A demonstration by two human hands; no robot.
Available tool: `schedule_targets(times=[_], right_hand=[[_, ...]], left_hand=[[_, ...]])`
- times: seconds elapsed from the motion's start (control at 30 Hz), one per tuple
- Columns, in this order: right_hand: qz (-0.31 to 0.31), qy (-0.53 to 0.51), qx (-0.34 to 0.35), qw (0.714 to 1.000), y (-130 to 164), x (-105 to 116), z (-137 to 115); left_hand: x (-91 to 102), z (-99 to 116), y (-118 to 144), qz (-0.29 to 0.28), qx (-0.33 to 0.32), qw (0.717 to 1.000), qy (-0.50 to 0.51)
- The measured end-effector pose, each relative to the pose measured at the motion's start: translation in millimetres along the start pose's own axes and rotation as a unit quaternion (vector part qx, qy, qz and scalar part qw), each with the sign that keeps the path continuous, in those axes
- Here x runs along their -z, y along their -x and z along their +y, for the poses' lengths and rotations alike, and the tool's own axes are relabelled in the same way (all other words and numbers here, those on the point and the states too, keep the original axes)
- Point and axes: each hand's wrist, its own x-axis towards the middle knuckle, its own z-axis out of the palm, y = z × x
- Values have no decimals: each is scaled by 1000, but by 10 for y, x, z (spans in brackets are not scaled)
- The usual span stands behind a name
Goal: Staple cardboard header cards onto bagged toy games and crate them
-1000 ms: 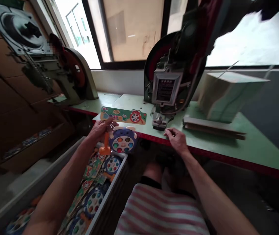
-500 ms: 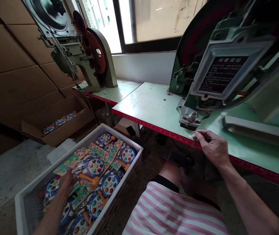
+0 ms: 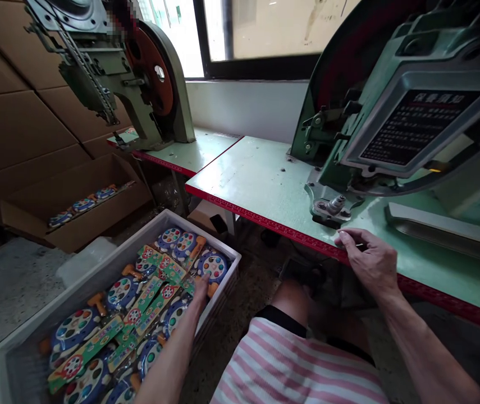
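Note:
My left hand (image 3: 200, 292) is over the white plastic crate (image 3: 1, 359), at a bagged toy (image 3: 212, 265) near its far right corner. That toy has a blue round body with coloured dots and an orange hammer. The thumb lies against the toy's near edge; the other fingers are hidden, so the grip is unclear. My right hand (image 3: 372, 259) rests at the red front edge of the green table (image 3: 260, 179), just before the machine's metal base (image 3: 331, 209). Its thumb and forefinger are pinched together at a tiny item I cannot make out.
A second press-like machine (image 3: 138, 95) stands at the back left. An open carton (image 3: 75, 230) on the left holds similar toys. Large boxes (image 3: 16, 129) are stacked along the left. A pale metal bar (image 3: 446, 230) lies on the table at right. My knees are below the table edge.
My left hand has moved right across the crate, from a bagged toy at the left-middle to one at the far right corner. The view has shifted slightly; my right hand stays at the table edge.

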Motion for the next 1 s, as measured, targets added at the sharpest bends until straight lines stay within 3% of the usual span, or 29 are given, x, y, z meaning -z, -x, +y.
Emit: schedule_targets(times=[0.07, 0.13, 0.4, 0.53, 0.67, 0.73, 0.8, 0.9, 1.0], right_hand=[[-1, -4, 0, 1000, 3, -3, 1], [2, -3, 0, 1000, 7, -5, 0], [5, -2, 4, 1000, 5, 8, 15], [4, -3, 6, 1000, -9, -31, 32], [-31, -81, -7, 996, 6, 42, 19], [-18, -100, 1, 995, -23, 244, 45], [43, -44, 28, 998, -123, 579, 126], [136, 139, 77, 978, -404, 1236, 353], [125, 319, 86, 936, -733, 1812, 656]], left_hand=[[-264, -159, 41, -12, 0, 999, -46], [-353, -251, 68, -19, -7, 996, -84], [-87, -303, 211, -32, -44, 986, -160], [-104, -322, 359, -23, -61, 982, -176], [-150, -197, 490, -28, -88, 977, -193], [-156, -110, 572, -46, -104, 973, -201], [-143, -48, 631, -65, -118, 968, -210], [-124, -3, 631, -65, -122, 959, -246], [-167, 62, 622, -77, -129, 953, -262]])
